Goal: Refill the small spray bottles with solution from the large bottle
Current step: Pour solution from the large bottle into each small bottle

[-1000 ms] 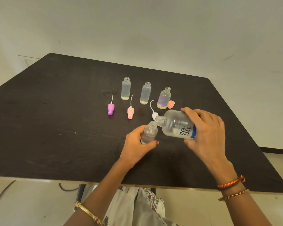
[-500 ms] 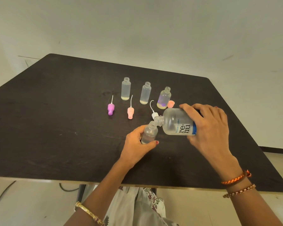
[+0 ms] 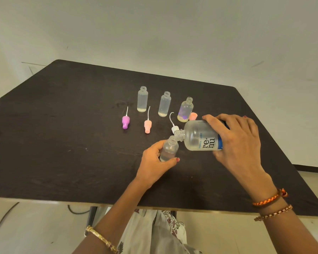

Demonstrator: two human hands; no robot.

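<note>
Fingers (image 3: 226,119) of the right hand (image 3: 240,143) wrap the tilted large bottle (image 3: 200,135) above the table (image 3: 62,143), its neck touching the mouth of the small bottle (image 3: 169,150), which the left hand (image 3: 155,165) grips upright; three uncapped bottles (image 3: 164,104) stand behind.

We count four small spray bottles: one held (image 3: 169,150) and three standing uncapped on the desk (image 3: 62,143), at (image 3: 142,99), (image 3: 164,104) and (image 3: 185,110). We count one large bottle (image 3: 202,136). We count three spray heads with dip tubes: purple (image 3: 125,121), pink (image 3: 147,125), white (image 3: 174,128). We count one loose pink cap (image 3: 193,116)
</note>
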